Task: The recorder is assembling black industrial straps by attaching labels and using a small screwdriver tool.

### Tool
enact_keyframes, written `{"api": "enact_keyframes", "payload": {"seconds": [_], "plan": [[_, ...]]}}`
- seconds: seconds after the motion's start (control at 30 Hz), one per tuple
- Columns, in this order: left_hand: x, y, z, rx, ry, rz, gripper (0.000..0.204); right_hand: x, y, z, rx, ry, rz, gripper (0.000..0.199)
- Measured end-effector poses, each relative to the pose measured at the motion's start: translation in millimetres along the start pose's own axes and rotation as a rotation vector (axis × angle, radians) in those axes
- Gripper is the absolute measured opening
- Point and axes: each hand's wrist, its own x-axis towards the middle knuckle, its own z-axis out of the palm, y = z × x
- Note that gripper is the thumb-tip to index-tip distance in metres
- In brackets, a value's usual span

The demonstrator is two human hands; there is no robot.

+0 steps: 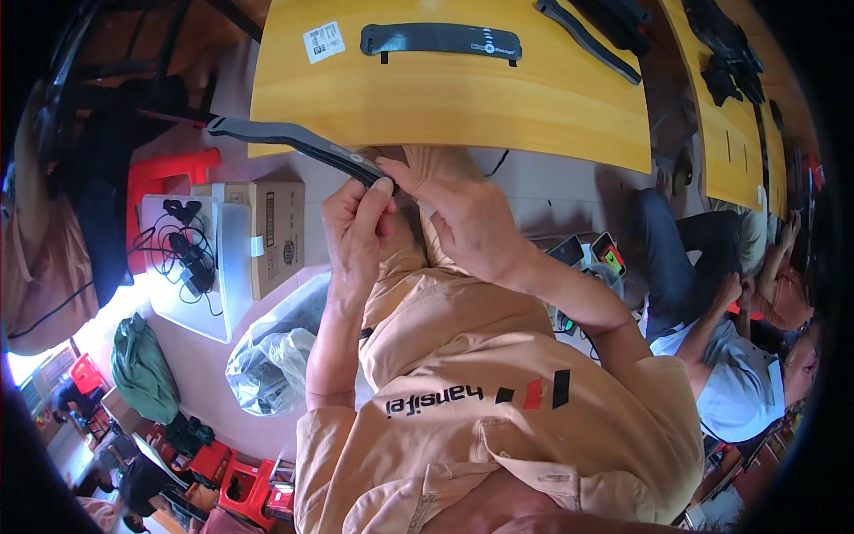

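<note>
I hold a long, dark grey, slightly curved plastic strip [285, 138] in front of my chest, below the near edge of the yellow table [534, 107]. My left hand [356, 227] pinches its right end between thumb and fingers. My right hand [458, 209] meets it from the right, fingertips on the same end. The rest of the strip juts out to the upper left, free in the air. A similar black strip [440, 40] lies flat on the table, with a white label [323, 41] beside it.
More black parts [614, 27] lie at the table's far right. On the floor to my left are a cardboard box [280, 233], a white tray of cables [187, 262], a clear plastic bag [271, 351] and a red stool [169, 173]. Another person [721, 347] sits on the right.
</note>
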Motion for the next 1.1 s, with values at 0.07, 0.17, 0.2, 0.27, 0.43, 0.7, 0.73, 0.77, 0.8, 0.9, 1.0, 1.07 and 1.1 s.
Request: {"api": "enact_keyframes", "payload": {"seconds": [0.07,0.17,0.2,0.27,0.43,0.7,0.73,0.77,0.8,0.9,1.0,1.07,1.1], "plan": [[-1.0,2.9,-0.4,-0.004,0.007,0.017,0.027,0.6,-3.7,1.2,-0.059,0.05,-0.045,0.056],[-2.1,7.4,-2.4,0.005,0.001,0.027,0.027,1.7,3.0,7.5,-0.074,0.112,-0.11,0.06],[-2.3,8.1,-2.8,0.018,-0.012,0.019,0.028,2.6,10.4,8.3,0.216,0.037,-0.067,0.062],[-1.5,4.3,-6.6,0.0,-0.023,0.043,0.028,6.0,13.1,4.3,0.513,-0.047,-0.031,0.064],[-0.2,2.7,-3.3,-0.042,-0.017,0.05,0.028,11.0,11.1,-16.0,1.449,-0.472,0.674,0.057],[1.8,-0.6,-6.7,-0.21,-0.074,-0.085,0.021,4.2,19.4,-3.8,1.312,-0.388,0.57,0.044],[2.3,-2.2,-7.5,-0.209,-0.066,-0.085,0.021,3.1,19.5,1.0,1.063,-0.29,0.416,0.039],[3.4,-4.7,-8.5,-0.191,-0.038,-0.104,0.024,3.9,20.0,-0.5,1.066,-0.298,0.414,0.039],[3.9,-6.1,-9.9,-0.173,-0.009,-0.122,0.028,4.7,21.5,-4.8,0.946,-0.305,0.337,0.035],[3.8,-7.4,-14.7,-0.196,-0.033,-0.105,0.025,4.3,32.7,-6.7,0.794,-0.221,0.184,0.027],[-4.8,0.4,-9.6,-0.107,-0.053,-0.184,0.022,7.9,28.2,-7.1,0.7,-0.164,0.058,0.017],[-12.3,2.5,-13.4,-0.017,-0.153,-0.198,0.022,11.0,24.7,-7.9,0.63,-0.185,0.011,0.012],[-16.5,3.8,-16.5,0.072,-0.244,-0.215,0.023,11.0,22.5,-7.5,0.559,-0.262,-0.025,0.012]]}}
